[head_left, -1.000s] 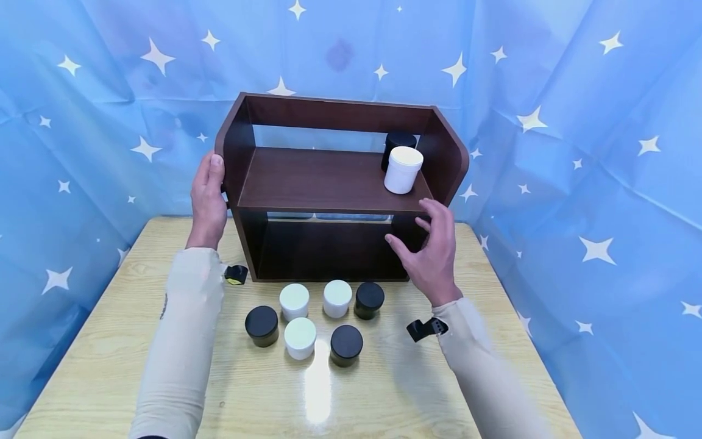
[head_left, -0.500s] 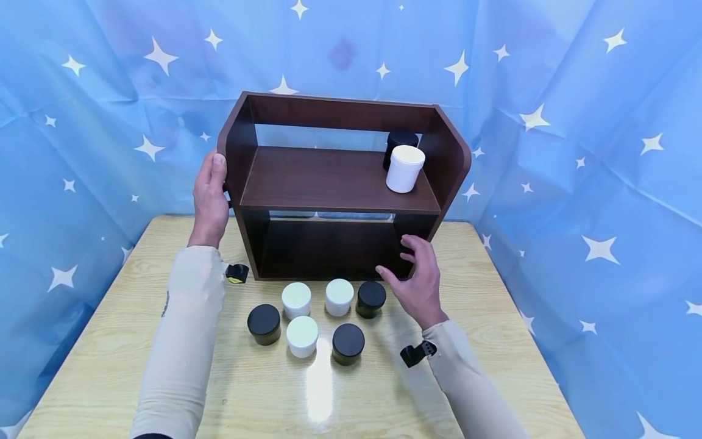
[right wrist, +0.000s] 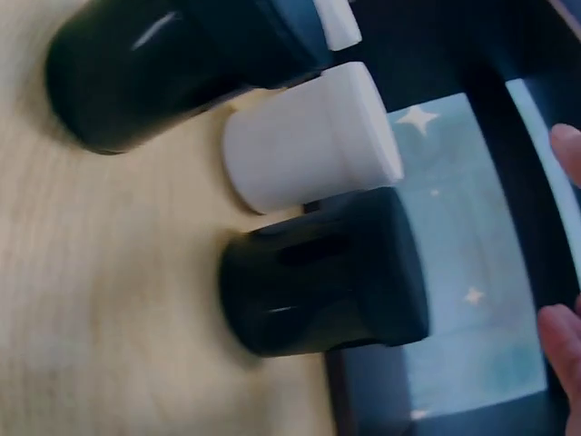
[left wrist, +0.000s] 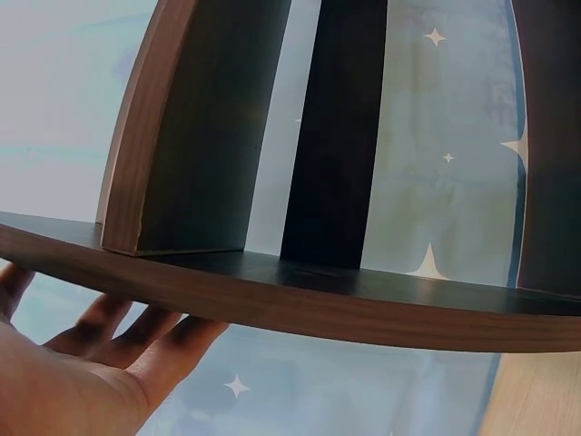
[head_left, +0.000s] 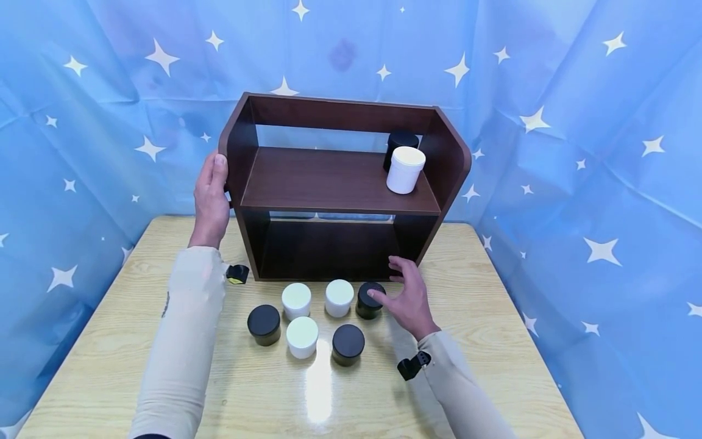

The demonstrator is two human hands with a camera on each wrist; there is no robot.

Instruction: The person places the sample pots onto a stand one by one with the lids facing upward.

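Note:
My left hand (head_left: 211, 198) rests against the outer left side of a dark brown two-tier shelf (head_left: 312, 177). In the left wrist view its fingers (left wrist: 172, 350) lie along the side panel, their tips hidden by its edge. My right hand (head_left: 408, 299), fingers and thumb spread, hovers at a black lidded jar (head_left: 368, 306); the thumb overlaps the lid in the head view. The right wrist view shows this black jar (right wrist: 322, 277) with the fingertips (right wrist: 561, 341) apart from it. Beside it stands a white jar (head_left: 339, 299).
On the upper tier, a white jar (head_left: 406, 171) stands before a black jar (head_left: 400, 143) at the right. Nearer on the wooden table (head_left: 263, 396) are two black jars (head_left: 348, 344) and two white jars (head_left: 302, 337). A blue star-patterned curtain (head_left: 548, 152) surrounds the table.
My right hand has come down from the upper tier's front edge, toward me and slightly left, to the black jar by the shelf. The left hand stays on the side panel.

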